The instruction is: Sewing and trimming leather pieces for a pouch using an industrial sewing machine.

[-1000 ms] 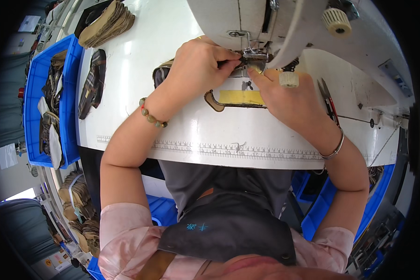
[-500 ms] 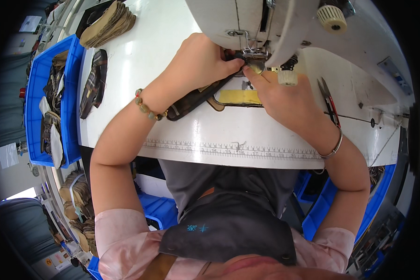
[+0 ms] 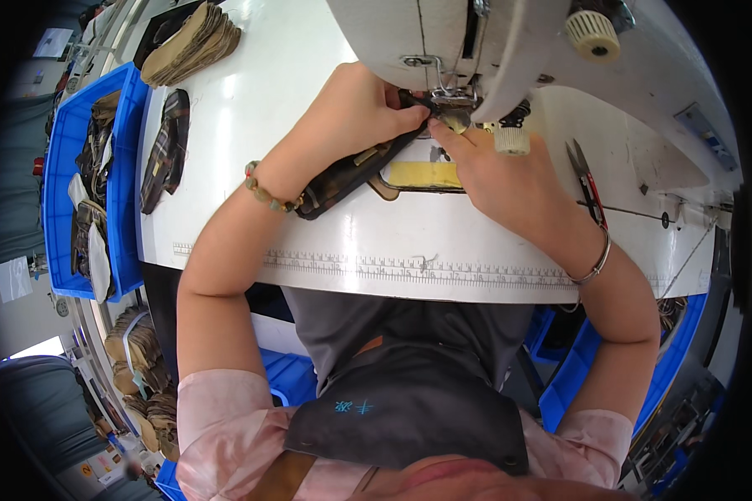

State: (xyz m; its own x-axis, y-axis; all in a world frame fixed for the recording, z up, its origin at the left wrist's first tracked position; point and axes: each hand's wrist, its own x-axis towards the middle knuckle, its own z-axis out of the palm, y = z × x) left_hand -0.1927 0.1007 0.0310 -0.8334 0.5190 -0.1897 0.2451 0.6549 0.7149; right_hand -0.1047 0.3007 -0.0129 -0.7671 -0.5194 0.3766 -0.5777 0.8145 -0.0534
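Note:
A dark plaid fabric piece (image 3: 342,185), long with a rounded near end, lies slantwise under my left forearm and runs up to the presser foot (image 3: 453,97) of a white sewing machine (image 3: 526,50). My left hand (image 3: 363,108) is closed on its far end, the thumb on top and the other fingers mostly hidden. My right hand (image 3: 501,171) meets it from the other side. Its index fingertip presses the fabric edge beside my left thumb, just in front of the foot, and its remaining fingers are tucked out of sight.
Red-handled thread snips (image 3: 589,184) lie right of my right hand. At left are another plaid piece (image 3: 165,150), a stack of tan sole-shaped pieces (image 3: 190,46) and a blue crate (image 3: 129,179) of plaid parts. A ruler strip (image 3: 368,265) lines the table's front edge.
My left elbow has swung inward to the right, and more of the plaid piece shows beside the forearm. Both hands have stayed near the presser foot.

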